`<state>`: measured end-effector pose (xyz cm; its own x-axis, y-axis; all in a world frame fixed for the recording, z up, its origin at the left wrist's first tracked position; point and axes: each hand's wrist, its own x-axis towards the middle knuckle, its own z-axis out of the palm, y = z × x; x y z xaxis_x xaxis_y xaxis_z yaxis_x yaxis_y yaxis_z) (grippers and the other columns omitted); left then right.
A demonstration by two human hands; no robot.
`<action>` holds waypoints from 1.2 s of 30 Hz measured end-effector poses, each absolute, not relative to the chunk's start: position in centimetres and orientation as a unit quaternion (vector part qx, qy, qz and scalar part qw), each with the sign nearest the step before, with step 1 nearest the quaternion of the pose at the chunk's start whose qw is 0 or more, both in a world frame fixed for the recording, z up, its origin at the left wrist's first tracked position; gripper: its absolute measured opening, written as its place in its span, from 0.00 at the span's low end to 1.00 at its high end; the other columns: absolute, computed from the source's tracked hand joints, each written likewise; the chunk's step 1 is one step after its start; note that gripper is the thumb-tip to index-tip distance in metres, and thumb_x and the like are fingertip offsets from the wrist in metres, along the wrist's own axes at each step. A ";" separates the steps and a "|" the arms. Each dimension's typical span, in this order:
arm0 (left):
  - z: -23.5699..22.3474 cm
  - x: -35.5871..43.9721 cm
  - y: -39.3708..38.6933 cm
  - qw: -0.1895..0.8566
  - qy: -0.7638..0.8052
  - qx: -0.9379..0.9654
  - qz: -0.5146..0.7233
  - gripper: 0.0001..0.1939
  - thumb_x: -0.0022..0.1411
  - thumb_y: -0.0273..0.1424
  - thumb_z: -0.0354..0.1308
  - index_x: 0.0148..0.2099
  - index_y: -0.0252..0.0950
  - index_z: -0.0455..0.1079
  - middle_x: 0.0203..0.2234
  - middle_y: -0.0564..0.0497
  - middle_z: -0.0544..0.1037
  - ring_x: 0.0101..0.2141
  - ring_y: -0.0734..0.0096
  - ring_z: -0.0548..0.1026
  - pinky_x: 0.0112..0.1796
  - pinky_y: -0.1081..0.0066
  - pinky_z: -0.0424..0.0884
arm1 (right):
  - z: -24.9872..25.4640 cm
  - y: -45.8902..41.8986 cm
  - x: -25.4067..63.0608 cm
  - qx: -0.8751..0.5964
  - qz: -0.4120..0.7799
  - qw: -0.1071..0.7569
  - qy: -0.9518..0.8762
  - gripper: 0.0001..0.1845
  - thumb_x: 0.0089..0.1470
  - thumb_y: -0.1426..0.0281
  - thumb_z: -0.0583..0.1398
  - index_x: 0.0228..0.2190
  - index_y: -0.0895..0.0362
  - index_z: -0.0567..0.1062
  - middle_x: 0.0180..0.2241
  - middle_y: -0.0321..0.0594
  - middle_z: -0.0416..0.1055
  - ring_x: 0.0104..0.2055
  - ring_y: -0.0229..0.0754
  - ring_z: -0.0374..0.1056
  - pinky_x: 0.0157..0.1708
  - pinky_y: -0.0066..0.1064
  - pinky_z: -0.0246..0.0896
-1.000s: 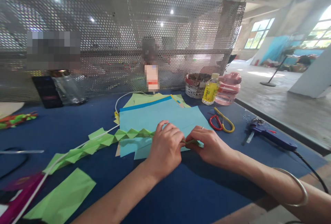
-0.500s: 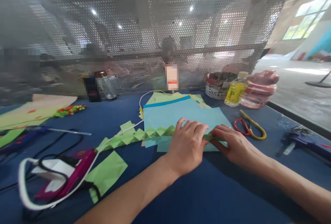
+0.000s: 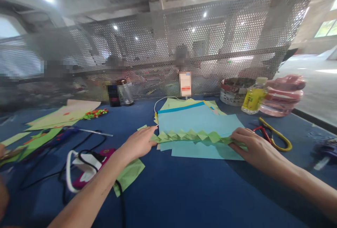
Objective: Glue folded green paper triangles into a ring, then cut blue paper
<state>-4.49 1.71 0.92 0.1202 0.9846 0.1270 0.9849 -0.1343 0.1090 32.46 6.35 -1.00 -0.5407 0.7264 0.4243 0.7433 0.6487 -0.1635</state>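
"What's different about the hands?"

"The left hand (image 3: pixel 139 143) has moved out leftward from right beside the right hand (image 3: pixel 246 143), so the two now pinch the long, zigzag-folded green paper strip (image 3: pixel 189 137) well apart."

"And the strip?"

"A longer run of folds shows between them, nearly straight across the light-blue paper sheets (image 3: pixel 200 151). Its tail toward the magenta plastic box (image 3: pixel 107 153) no longer shows; the left arm may hide it."

"Anything newly covered?"

"The left forearm now crosses that box."

"And the edges?"

"The view has swung: another person's blurred hand (image 3: pixel 3 151) appears at left, and the dark-blue glue gun (image 3: pixel 328 151) is cut further at right."
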 end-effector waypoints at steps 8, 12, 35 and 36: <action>1.3 -3.9 1.8 0.034 -0.668 -0.741 -0.059 0.17 0.51 0.26 0.60 0.45 0.40 0.71 0.43 0.44 0.79 0.45 0.52 0.76 0.43 0.61 0.69 | -0.7 6.4 32.6 -0.411 -0.045 0.256 -0.874 0.12 0.58 0.64 0.52 0.30 0.53 0.74 0.31 0.43 0.73 0.34 0.46 0.71 0.33 0.36 0.65; 2.3 -2.8 1.7 0.075 -0.682 -0.724 -0.066 0.14 0.53 0.28 0.58 0.44 0.40 0.71 0.40 0.43 0.80 0.41 0.51 0.77 0.37 0.61 0.70 | -0.6 6.4 32.8 -0.431 -0.076 0.255 -0.862 0.09 0.56 0.67 0.53 0.33 0.52 0.74 0.32 0.41 0.74 0.34 0.46 0.72 0.31 0.34 0.65; 1.2 0.6 1.1 -0.019 -0.619 -0.777 -0.113 0.27 0.65 0.41 0.49 0.63 0.36 0.55 0.59 0.39 0.65 0.51 0.48 0.72 0.43 0.57 0.72 | 1.2 4.3 28.7 -0.452 0.108 0.134 -0.875 0.22 0.61 0.68 0.47 0.55 0.50 0.62 0.35 0.41 0.76 0.35 0.46 0.73 0.34 0.33 0.61; 1.5 0.4 0.7 -0.040 -0.611 -0.781 -0.122 0.26 0.67 0.40 0.46 0.64 0.37 0.55 0.60 0.40 0.64 0.52 0.49 0.71 0.45 0.57 0.71 | 1.2 4.4 28.7 -0.449 0.106 0.121 -0.879 0.20 0.61 0.67 0.47 0.54 0.50 0.64 0.37 0.42 0.76 0.36 0.47 0.73 0.35 0.34 0.61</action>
<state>0.37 0.70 1.50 0.2228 0.9645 0.1415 0.9453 -0.2492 0.2103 28.71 4.44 1.22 -0.5679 0.8146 0.1180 0.7629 0.5748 -0.2959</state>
